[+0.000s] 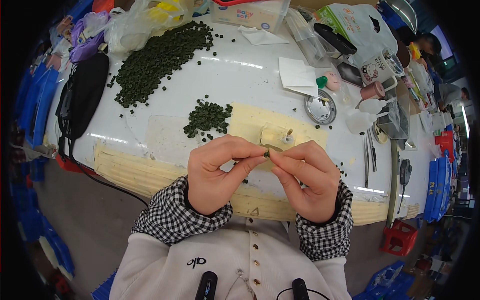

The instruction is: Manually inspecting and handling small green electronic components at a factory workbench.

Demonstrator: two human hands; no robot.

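Note:
My left hand (216, 172) and my right hand (311, 181) meet over the front of the table, their fingertips pinched together. Between them is a tiny dark green ring-like piece (267, 154), mostly covered by the fingers. Just beyond the hands stands a small white holder with an upright brass-coloured pin (289, 133), on a patch of yellow tape (245, 117). To its left lies a small heap of dark green pieces (207, 119). A much larger pile of the same pieces (162, 60) spreads farther back on the left.
A round metal lid (320, 107), white tissues (296, 74) and plastic squeeze bottles (361, 121) are at the right. Tweezers (366, 160) lie near the right edge. A black pouch (87, 97) with a cable sits at the left. Yellow tape (135, 165) covers the front edge.

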